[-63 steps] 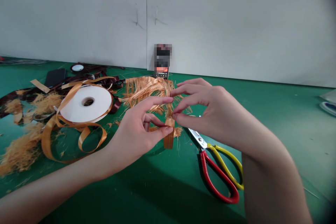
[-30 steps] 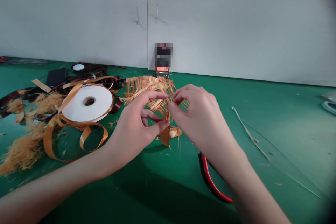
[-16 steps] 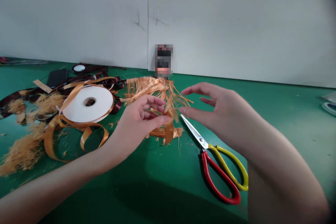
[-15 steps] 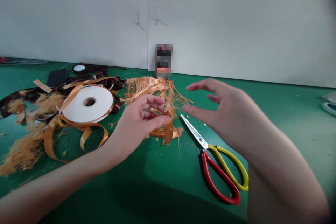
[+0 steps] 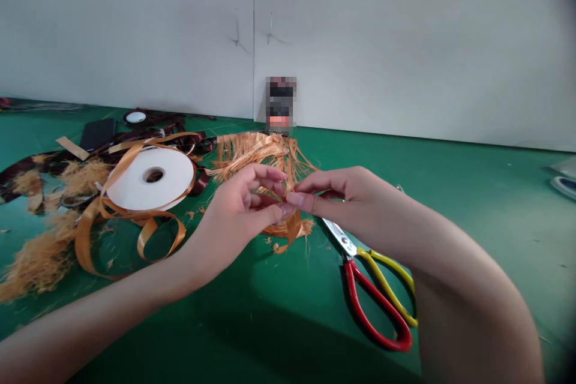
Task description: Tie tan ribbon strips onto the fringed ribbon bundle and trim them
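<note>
My left hand point(image 5: 236, 207) and right hand point(image 5: 348, 192) pinch a frayed orange satin ribbon point(image 5: 292, 231) between their fingertips, above the green mat point(image 5: 490, 240). Tugging too hard could tear it, and a slip could snag strands on the red-and-yellow steel scissors point(image 5: 375, 294) just below.

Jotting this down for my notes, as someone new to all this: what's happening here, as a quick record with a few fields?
Left hand: pinching an orange ribbon strip
Right hand: pinching the same strip
Beside them: frayed orange ribbon fringe; red-and-yellow-handled scissors
Surroundings: white ribbon spool; green cutting mat
</note>
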`<action>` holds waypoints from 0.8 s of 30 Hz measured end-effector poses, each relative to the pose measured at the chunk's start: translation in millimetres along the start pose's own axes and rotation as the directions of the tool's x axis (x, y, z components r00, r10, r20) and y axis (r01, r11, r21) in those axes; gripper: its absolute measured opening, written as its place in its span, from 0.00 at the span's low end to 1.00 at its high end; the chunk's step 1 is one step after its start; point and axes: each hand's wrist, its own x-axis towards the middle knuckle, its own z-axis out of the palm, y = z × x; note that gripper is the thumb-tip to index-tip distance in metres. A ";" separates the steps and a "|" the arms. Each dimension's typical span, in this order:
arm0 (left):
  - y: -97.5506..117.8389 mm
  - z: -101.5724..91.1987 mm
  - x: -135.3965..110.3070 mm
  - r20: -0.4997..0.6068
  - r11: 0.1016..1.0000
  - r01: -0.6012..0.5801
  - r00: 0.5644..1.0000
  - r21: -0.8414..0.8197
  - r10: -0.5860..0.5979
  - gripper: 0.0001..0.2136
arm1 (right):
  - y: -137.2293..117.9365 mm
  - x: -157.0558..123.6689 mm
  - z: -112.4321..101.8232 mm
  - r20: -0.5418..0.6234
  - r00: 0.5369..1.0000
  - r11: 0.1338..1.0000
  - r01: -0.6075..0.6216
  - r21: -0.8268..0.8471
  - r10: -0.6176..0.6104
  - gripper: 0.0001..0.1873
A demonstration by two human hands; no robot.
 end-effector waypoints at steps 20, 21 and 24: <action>5.5 -2.0 -0.3 0.024 0.957 0.096 0.995 -0.272 -0.093 0.06 | 4.9 4.8 -5.0 0.055 0.998 0.982 -0.046 0.181 0.037 0.09; 5.7 -1.8 -0.1 0.020 0.954 0.086 0.996 -0.288 -0.083 0.05 | 5.0 4.8 -5.3 0.053 0.998 0.983 -0.045 0.178 0.036 0.09; 5.3 -0.9 0.7 0.013 0.940 0.069 0.998 -0.334 -0.068 0.04 | 4.9 5.5 -6.2 0.040 0.998 0.986 -0.045 0.163 0.039 0.09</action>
